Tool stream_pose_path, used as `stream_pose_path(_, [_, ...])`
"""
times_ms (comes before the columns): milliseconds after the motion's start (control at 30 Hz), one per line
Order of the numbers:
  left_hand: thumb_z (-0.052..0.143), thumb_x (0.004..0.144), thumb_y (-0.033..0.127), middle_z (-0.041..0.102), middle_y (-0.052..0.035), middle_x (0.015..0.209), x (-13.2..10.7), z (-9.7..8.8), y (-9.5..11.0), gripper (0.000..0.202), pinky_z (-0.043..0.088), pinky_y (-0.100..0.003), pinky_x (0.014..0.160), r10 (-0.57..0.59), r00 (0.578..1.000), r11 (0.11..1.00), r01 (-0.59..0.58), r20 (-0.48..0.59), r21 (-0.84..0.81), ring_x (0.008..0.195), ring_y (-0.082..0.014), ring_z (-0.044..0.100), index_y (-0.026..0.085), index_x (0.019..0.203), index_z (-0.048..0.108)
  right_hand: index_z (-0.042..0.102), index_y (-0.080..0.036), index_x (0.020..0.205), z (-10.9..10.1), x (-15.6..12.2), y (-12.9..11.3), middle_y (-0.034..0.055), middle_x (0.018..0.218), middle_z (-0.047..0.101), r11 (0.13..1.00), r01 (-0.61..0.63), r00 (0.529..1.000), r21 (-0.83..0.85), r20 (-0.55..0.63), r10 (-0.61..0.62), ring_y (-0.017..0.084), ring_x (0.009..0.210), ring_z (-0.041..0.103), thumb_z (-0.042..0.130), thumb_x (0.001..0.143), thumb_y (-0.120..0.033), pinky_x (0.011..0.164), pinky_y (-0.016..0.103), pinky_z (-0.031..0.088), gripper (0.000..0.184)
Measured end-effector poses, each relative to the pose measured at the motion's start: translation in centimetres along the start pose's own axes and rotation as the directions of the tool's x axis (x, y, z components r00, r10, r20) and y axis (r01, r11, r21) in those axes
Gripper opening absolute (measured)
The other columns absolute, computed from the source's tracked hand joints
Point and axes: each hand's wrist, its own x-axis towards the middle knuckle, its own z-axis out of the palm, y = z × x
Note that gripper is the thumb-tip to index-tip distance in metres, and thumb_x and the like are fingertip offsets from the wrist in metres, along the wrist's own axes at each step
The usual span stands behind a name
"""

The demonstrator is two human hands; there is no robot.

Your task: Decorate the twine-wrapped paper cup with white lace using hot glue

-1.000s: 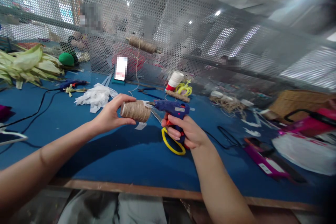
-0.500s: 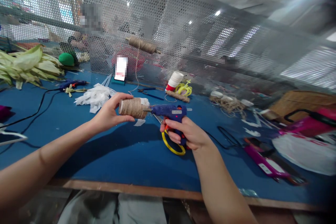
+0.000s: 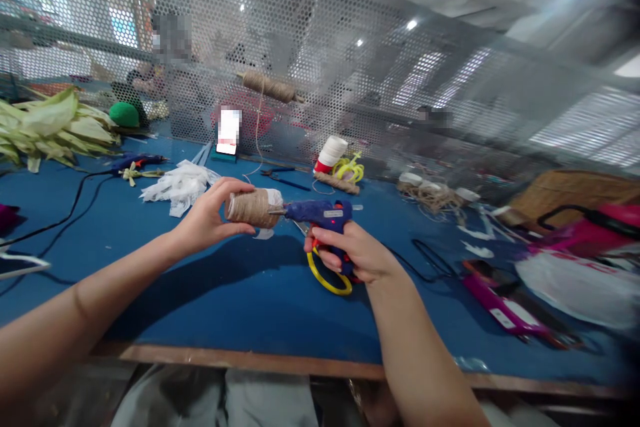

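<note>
My left hand (image 3: 220,213) grips a small cylinder wrapped in brown twine (image 3: 253,207) by its left end, thumb below and fingers above. A band of white lace (image 3: 275,198) shows at the cylinder's right end. In my right hand (image 3: 353,250) is a blue hot glue gun (image 3: 320,211), its red light lit and a clear glue stick poking out at the back. The gun's metal nozzle is at the right end of the cylinder; whether it touches, I cannot tell. Below the gun lie scissors with yellow handles (image 3: 325,283), partly hidden by my right hand.
White lace strips (image 3: 180,185) lie heaped behind my left hand. A second glue gun (image 3: 137,161), pliers (image 3: 280,177), a white thread cone (image 3: 331,153) and a lit phone (image 3: 229,133) stand farther back. A perforated metal screen (image 3: 300,33) rises behind. A magenta tool (image 3: 505,303) lies right.
Both hands hold the twine cylinder and the glue gun almost as before. The cylinder has turned slightly, and the whole view has shifted a little.
</note>
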Motion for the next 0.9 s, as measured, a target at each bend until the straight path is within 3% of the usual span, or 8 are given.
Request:
stream_pose_path(233, [0.069, 0.066, 0.031, 0.053, -0.0099, 0.106, -0.14, 0.09, 0.05, 0.051, 0.042, -0.038, 0.086, 0.018, 0.999, 1.000, -0.018, 0.039, -0.010, 0.100, -0.0213, 0.050, 0.019, 0.110, 0.046, 0.060, -0.010, 0.065, -0.28, 0.11, 0.06, -0.0028, 0.040, 0.049, 0.997, 0.048, 0.999, 0.063, -0.018, -0.047, 0.002, 0.030, 0.032, 0.061, 0.073, -0.031, 0.032, 0.017, 0.024, 0.023])
stream_pose_path(367, [0.070, 0.065, 0.031, 0.053, -0.0095, 0.107, -0.30, 0.27, -0.35, 0.052, 0.042, -0.038, 0.086, -0.025, 1.000, 0.997, 0.025, 0.001, -0.076, 0.101, -0.0216, 0.051, 0.020, 0.110, 0.047, 0.058, -0.011, 0.066, -0.26, 0.08, 0.09, -0.0044, 0.038, 0.046, 0.999, 0.019, 1.000, 0.029, -0.018, -0.018, 0.003, 0.031, 0.034, 0.062, 0.073, -0.030, 0.032, 0.017, 0.024, 0.020])
stream_pose_path(533, [0.070, 0.065, 0.030, 0.052, -0.0097, 0.107, -0.23, 0.21, -0.42, 0.052, 0.042, -0.039, 0.086, -0.006, 1.000, 0.997, 0.005, -0.020, -0.072, 0.101, -0.0222, 0.051, 0.021, 0.110, 0.046, 0.057, -0.014, 0.073, -0.12, -0.34, -0.28, 0.0020, 0.064, 0.063, 0.997, 0.064, 0.997, 0.033, -0.047, -0.062, 0.002, 0.033, 0.037, 0.065, 0.070, -0.030, 0.032, 0.018, 0.025, 0.019])
stream_pose_path(633, [0.070, 0.065, 0.030, 0.053, -0.0098, 0.106, -0.20, 0.11, -0.12, 0.051, 0.042, -0.039, 0.086, 0.004, 1.000, 0.999, -0.004, 0.011, -0.053, 0.100, -0.0221, 0.050, 0.021, 0.110, 0.046, 0.057, -0.014, 0.076, -0.10, -0.45, -0.43, 0.0035, 0.073, 0.065, 0.993, 0.114, 0.988, 0.011, -0.110, -0.112, 0.001, 0.034, 0.038, 0.067, 0.068, -0.030, 0.033, 0.018, 0.027, 0.020])
stream_pose_path(800, [0.069, 0.066, 0.030, 0.052, -0.0095, 0.107, -0.28, 0.11, -0.17, 0.052, 0.041, -0.038, 0.087, 0.001, 1.000, 0.998, 0.000, 0.008, -0.058, 0.101, -0.0219, 0.049, 0.021, 0.111, 0.045, 0.057, -0.012, 0.065, -0.37, -0.65, -0.47, -0.0048, 0.040, 0.046, 0.992, 0.112, 0.987, -0.059, -0.109, -0.118, 0.003, 0.032, 0.034, 0.064, 0.072, -0.032, 0.034, 0.017, 0.026, 0.022])
stream_pose_path(900, [0.069, 0.066, 0.029, 0.052, -0.0093, 0.106, -0.32, 0.14, -0.31, 0.051, 0.041, -0.039, 0.087, -0.003, 1.000, 0.998, 0.004, 0.009, -0.060, 0.101, -0.0220, 0.049, 0.021, 0.111, 0.046, 0.057, -0.012, 0.063, -0.55, -0.76, -0.46, -0.0058, 0.036, 0.042, 0.990, 0.111, 0.988, -0.087, -0.101, -0.120, 0.003, 0.032, 0.034, 0.063, 0.072, -0.033, 0.035, 0.018, 0.026, 0.024])
